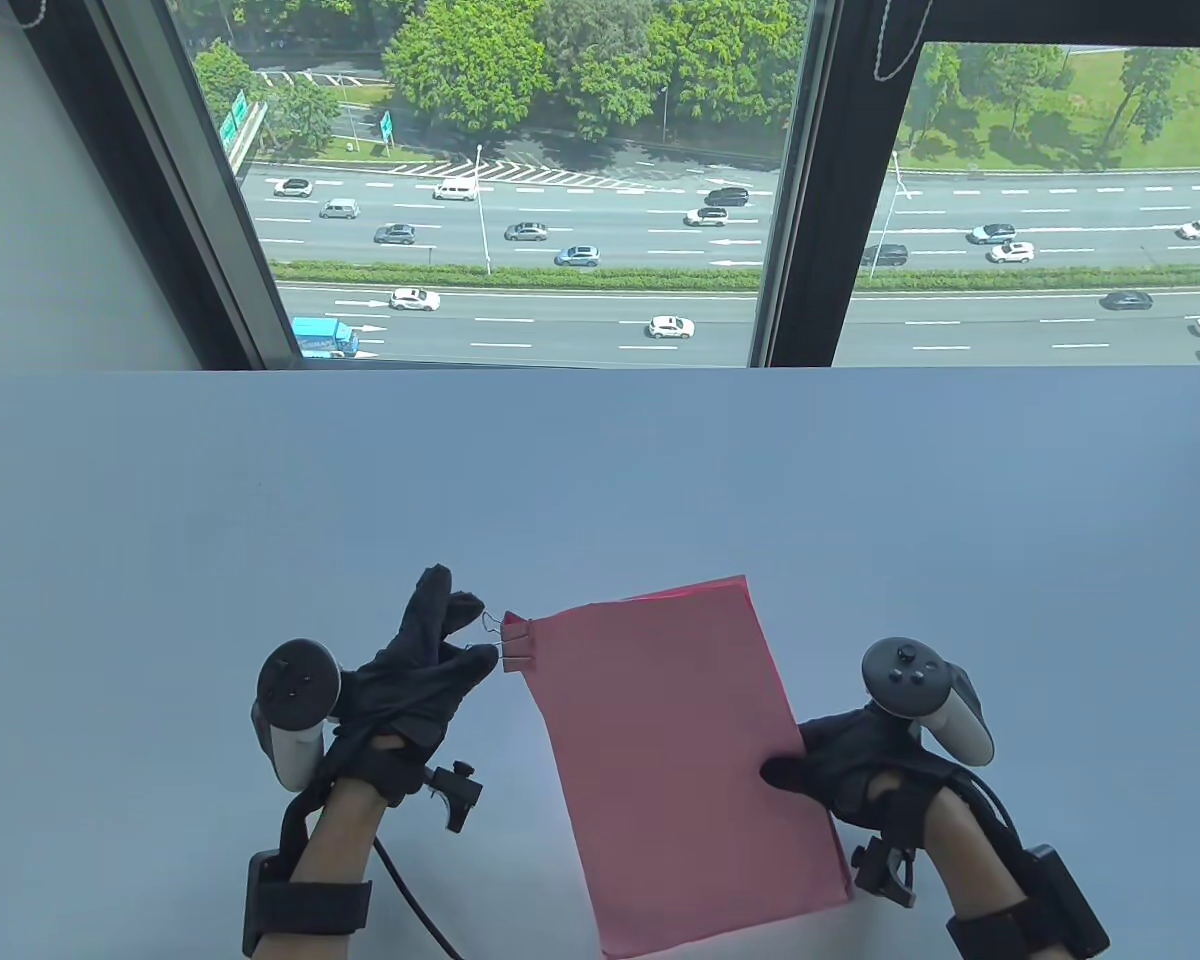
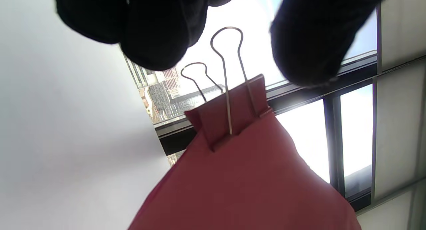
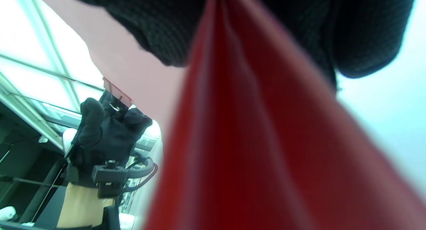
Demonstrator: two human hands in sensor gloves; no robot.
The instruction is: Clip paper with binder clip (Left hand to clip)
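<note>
A stack of pink paper (image 1: 680,740) is held tilted above the white table. My right hand (image 1: 790,775) grips its right edge, thumb on top. A pink binder clip (image 1: 521,643) sits clamped on the paper's far left corner, its wire handles pointing left. My left hand (image 1: 480,630) is right beside the handles with its fingers spread. In the left wrist view the clip (image 2: 233,113) bites the paper (image 2: 253,183), and the fingertips (image 2: 153,30) stand on either side of the wire loops without closing on them. The right wrist view shows the paper (image 3: 253,140) close up, between my right hand's fingers.
The white table (image 1: 260,500) runs back to a large window (image 1: 520,200) along its far edge. A dark window post (image 1: 820,200) stands behind the table at centre right.
</note>
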